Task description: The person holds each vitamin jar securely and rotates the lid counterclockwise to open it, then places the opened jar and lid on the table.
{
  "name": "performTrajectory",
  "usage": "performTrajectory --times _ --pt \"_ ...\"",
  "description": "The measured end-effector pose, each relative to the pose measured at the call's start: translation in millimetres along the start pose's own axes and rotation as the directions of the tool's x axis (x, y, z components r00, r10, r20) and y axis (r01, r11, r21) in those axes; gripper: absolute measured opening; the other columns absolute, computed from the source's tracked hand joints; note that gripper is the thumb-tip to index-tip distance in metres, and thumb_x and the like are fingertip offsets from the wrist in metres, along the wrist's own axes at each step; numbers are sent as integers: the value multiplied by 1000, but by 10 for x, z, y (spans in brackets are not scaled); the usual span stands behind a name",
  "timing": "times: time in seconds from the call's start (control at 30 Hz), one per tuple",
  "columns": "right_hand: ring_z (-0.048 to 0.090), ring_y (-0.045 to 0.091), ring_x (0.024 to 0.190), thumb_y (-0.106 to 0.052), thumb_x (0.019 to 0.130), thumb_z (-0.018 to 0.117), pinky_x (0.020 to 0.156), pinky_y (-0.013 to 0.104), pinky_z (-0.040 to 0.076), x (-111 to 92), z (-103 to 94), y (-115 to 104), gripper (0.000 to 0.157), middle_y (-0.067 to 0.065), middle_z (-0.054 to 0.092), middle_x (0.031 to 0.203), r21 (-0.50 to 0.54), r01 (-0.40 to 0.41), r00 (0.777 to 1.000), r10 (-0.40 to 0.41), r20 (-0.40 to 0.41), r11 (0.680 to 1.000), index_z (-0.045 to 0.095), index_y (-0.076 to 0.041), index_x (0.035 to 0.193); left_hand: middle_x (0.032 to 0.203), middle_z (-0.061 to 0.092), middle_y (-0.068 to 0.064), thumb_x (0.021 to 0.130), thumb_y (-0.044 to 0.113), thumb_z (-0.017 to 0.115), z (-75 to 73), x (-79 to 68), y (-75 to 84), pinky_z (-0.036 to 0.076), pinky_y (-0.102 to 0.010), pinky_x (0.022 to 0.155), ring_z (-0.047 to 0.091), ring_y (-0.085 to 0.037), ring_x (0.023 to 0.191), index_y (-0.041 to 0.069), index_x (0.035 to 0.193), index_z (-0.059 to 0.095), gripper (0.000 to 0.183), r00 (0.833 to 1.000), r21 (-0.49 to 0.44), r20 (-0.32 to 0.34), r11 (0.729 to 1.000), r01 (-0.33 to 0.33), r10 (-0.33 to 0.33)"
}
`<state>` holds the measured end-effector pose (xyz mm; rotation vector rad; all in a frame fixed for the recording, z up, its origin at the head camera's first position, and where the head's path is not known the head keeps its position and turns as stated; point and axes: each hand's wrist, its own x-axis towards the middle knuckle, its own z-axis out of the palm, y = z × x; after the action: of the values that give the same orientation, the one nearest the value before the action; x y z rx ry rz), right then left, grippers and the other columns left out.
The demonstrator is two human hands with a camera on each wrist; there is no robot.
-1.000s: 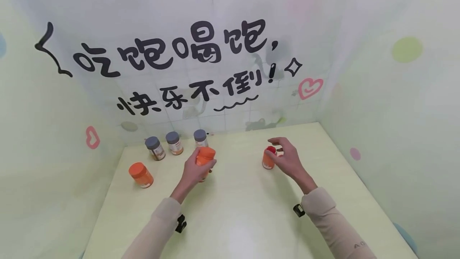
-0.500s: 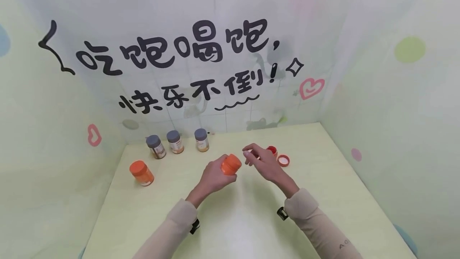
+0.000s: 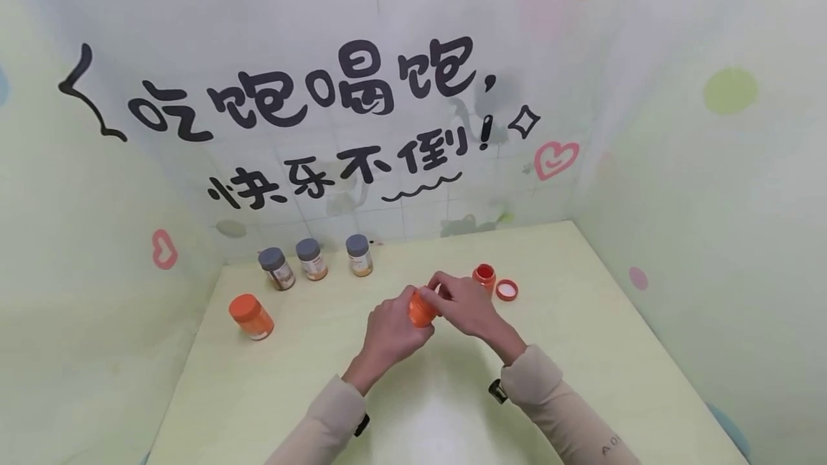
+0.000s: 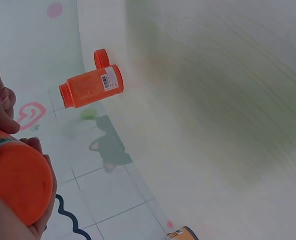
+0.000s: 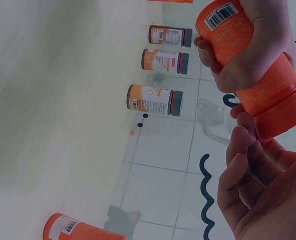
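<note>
Table (image 3: 258,393): it carries everything; a slip would likely drop what I hold near its middle and set it rolling.
Left grip (image 3: 390,329): wrapped round the body of the held bottle (image 5: 270,82); too loose on that smooth plastic, I could let it spin.
Right grip (image 3: 468,303): fingers bent, tips at the held bottle's lid (image 5: 283,117); whether they pinch it I cannot tell. Poor purchase might make them slide off.
Held bottle: orange, tilted, above the table's middle; at this slant a loosened lid might let something spill.
Capped orange bottle (image 3: 252,318): upright near the left edge.
Open orange bottle (image 3: 483,278): upright toward the right edge, partly behind my right grip; an outward swing could topple it.
Grey-lidded jars (image 3: 311,260): three along the far edge, leftward.
Loose lid (image 3: 507,290): just beside the open orange bottle.
</note>
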<state>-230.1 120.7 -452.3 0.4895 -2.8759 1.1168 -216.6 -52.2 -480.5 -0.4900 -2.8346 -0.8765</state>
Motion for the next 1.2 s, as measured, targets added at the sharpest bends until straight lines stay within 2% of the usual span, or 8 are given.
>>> performTrajectory --times 0.2,0.37,0.47,0.6,0.77,0.9,1.1,1.2 --pt "47 13 52 -75 91 39 50 27 36 57 78 -103 58 -5 50 57 -137 -84 996 87 15 987 57 -23 72 72 60 4 75 28 77 -1 -34 4 40 -22 47 45 -10 51 15 100 59 34 996 212 -67 976 -47 63" --pt "57 15 50 -86 85 31 49 30 40 63 109 -176 77 -2 58 55 -107 -252 963 260 72 962 57 -18 62 73 61 -2 74 30 79 25 -53 -4 45 -25 44 46 -14 48 10 98 60 36 975 390 -149 916 -93 163" --pt "60 18 49 -87 85 29 47 30 40 71 105 -220 82 1 61 55 -75 -321 941 327 84 944 60 -14 62 74 63 -4 73 28 79 40 -49 6 48 -27 45 51 -15 50 8 103 59 41 958 443 -202 891 -96 204" --pt "55 18 46 -76 91 32 45 28 36 79 115 -251 76 1 57 51 -77 -340 940 342 10 937 59 -13 59 76 65 -4 73 28 78 47 -38 42 49 -27 46 53 -16 51 7 109 58 46 955 418 -225 904 -85 194" --pt "44 17 44 -62 95 38 44 28 31 77 160 -253 66 0 48 47 -108 -341 939 333 -89 934 53 -15 51 73 63 -3 75 29 74 34 -37 67 41 -23 43 45 -13 47 8 110 58 43 973 355 -182 932 -72 145" --pt "42 17 43 -60 93 39 43 28 29 129 182 -255 64 -1 45 45 -106 -342 937 330 -118 934 50 -15 49 68 59 0 75 26 72 6 7 51 36 -22 42 42 -12 46 10 103 57 36 979 315 -161 946 -68 124" --pt "40 17 42 -58 91 41 43 28 27 202 164 -233 60 -1 43 45 -91 -316 941 300 -157 944 48 -15 49 67 58 1 74 24 73 5 89 41 40 -25 43 44 -14 47 11 99 56 33 975 271 -189 961 -60 114" --pt "37 17 41 -55 90 45 42 27 26 149 173 -162 57 -2 41 44 -69 -305 942 291 -168 950 47 -15 49 68 59 2 74 25 73 73 72 66 40 -24 45 45 -13 49 12 101 56 35 986 211 -145 976 -51 82"
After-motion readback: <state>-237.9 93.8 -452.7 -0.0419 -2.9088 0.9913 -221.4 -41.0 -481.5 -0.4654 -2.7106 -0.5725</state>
